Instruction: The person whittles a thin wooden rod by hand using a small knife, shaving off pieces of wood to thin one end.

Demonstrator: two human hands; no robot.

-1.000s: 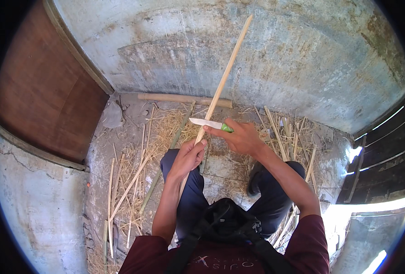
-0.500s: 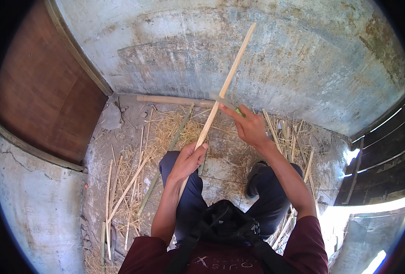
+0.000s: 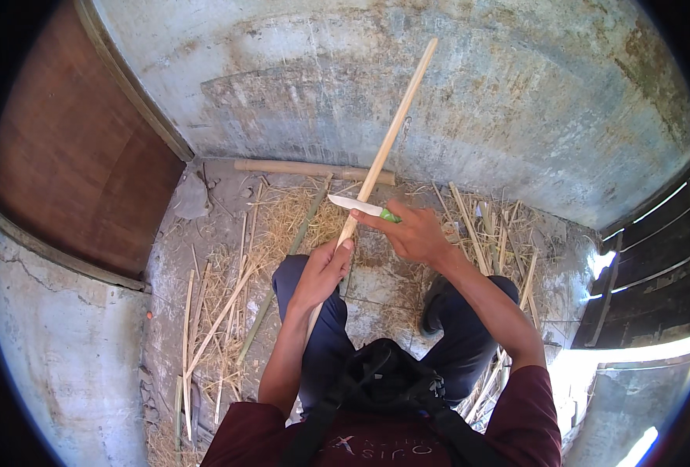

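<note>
A long pale strip of split bamboo (image 3: 398, 123) slants up and away from my lap toward the far wall. Around its lower part my left hand (image 3: 323, 274) is closed, just above my left knee. My right hand (image 3: 416, 233) grips a knife (image 3: 356, 205) by its green handle, which the fingers partly cover. The blade lies across the strip a short way above my left hand, its tip pointing left. My right index finger reaches along the blade to the strip.
Thin shavings (image 3: 282, 226) litter the floor between and beside my feet. Several bamboo strips (image 3: 219, 327) lie at the left, more (image 3: 469, 226) at the right. A thick bamboo pole (image 3: 306, 169) rests along the base of the stained wall (image 3: 298, 86). A brown door (image 3: 72, 148) stands left.
The knife has slid down the strip toward my left hand, and its blade now shows broad side up. My right hand has come nearer with it. The left hand has barely moved.
</note>
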